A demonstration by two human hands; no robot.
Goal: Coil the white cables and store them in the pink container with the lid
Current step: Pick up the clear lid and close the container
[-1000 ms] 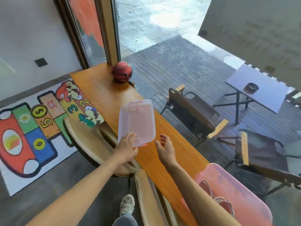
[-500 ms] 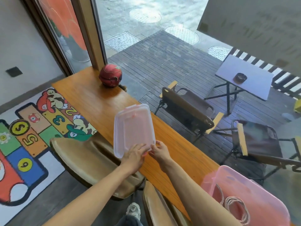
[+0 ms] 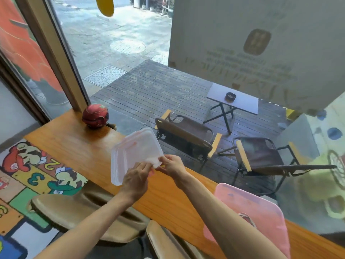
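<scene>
Translucent plastic, thin and faintly pink, makes up the lid (image 3: 134, 154) that I see raised above the long wooden counter (image 3: 78, 146); it is a rounded rectangle with a stepped rim, tilted up on its near edge. My left hand (image 3: 135, 179) pinches that near edge from below, fingers curled onto it, and my right hand (image 3: 172, 166) grips the near right corner just beside it, thumb and fingers closed on the plastic. The pink container (image 3: 261, 208) sits on the counter toward its right end, a soft-cornered tub of cloudy plastic, and my right forearm crosses in front of it and hides much of its near side. Inside it I can make out only a small patch of looped white cable (image 3: 247, 219) past the arm; how much lies coiled there I cannot tell. The counter is glossy, warm orange wood with visible grain, running along a glass wall. A round red helmet-like object (image 3: 95, 116) stands at its far left end; its detail is too blurred to read. Below the counter's near edge are curved tan stool seats (image 3: 74, 215), smooth and moulded, one cut off by the bottom of the view.
</scene>
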